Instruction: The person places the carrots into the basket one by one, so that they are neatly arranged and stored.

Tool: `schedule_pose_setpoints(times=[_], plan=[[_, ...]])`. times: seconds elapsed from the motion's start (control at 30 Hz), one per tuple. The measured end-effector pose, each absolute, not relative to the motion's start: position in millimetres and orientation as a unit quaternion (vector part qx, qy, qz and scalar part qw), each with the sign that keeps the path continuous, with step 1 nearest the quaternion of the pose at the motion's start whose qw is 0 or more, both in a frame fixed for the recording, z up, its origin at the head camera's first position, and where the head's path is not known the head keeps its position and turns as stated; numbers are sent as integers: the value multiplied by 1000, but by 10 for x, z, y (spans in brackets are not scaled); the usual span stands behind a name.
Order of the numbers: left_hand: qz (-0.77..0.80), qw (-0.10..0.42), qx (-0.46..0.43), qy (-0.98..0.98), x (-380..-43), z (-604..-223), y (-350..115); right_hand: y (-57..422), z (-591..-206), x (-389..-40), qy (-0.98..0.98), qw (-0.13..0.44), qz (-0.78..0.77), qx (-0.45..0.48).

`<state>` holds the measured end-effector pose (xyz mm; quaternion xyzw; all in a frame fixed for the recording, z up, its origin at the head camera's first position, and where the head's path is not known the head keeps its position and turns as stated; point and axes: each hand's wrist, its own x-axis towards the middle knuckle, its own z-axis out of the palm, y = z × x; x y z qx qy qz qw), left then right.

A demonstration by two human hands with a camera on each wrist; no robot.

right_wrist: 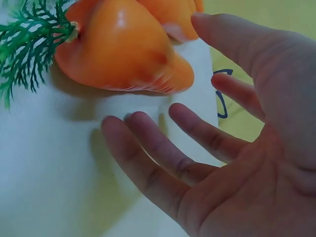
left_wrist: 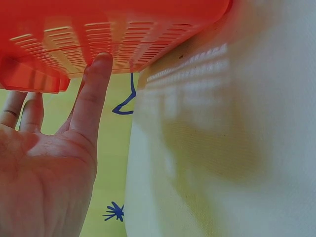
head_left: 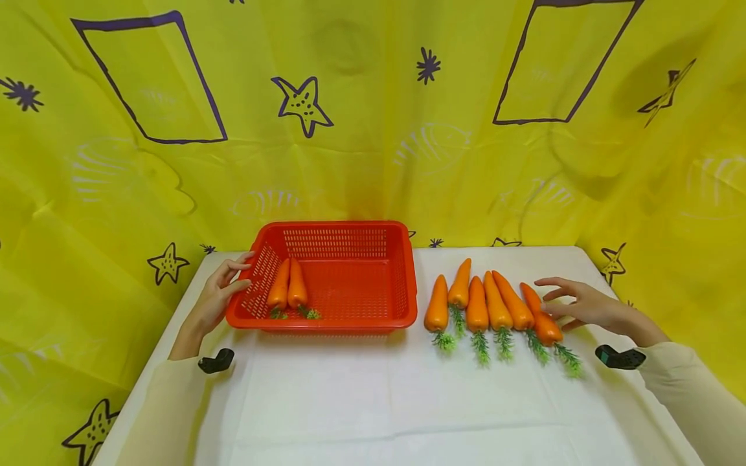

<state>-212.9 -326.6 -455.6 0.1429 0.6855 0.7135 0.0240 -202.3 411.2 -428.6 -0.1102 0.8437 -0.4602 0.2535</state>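
My left hand [head_left: 217, 294] is at the left side of a red plastic basket [head_left: 350, 322], fingers nearly straight. In the left wrist view, one fingertip [left_wrist: 102, 58] meets the slotted wall. Two orange carrots [head_left: 297, 288] lie side by side in the basket's left part, green tops toward me. My right hand [head_left: 585, 305] is spread beside the rightmost carrot [head_left: 546, 327] of a row on the table. The right wrist view shows its fingers [right_wrist: 148, 173] apart from that carrot, with bare cloth between.
Several more carrots [head_left: 476, 307] lie in the row right of the basket, their leafy tops [head_left: 480, 346] pointing toward me. White cloth [head_left: 373, 395] covers the table. A yellow patterned curtain [head_left: 361, 168] hangs behind and at both sides.
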Motion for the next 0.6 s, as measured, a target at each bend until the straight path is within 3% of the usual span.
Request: schedule_pose_setpoints(times=[0.2, 0.6], plan=[[717, 22, 144, 682, -2137, -4544, -3266, 4093, -4297, -2019, 835, 286, -458, -108], [720, 24, 148, 678, -2144, -4567, -3274, 4022, -4314, -2029, 829, 294, -464, -105]])
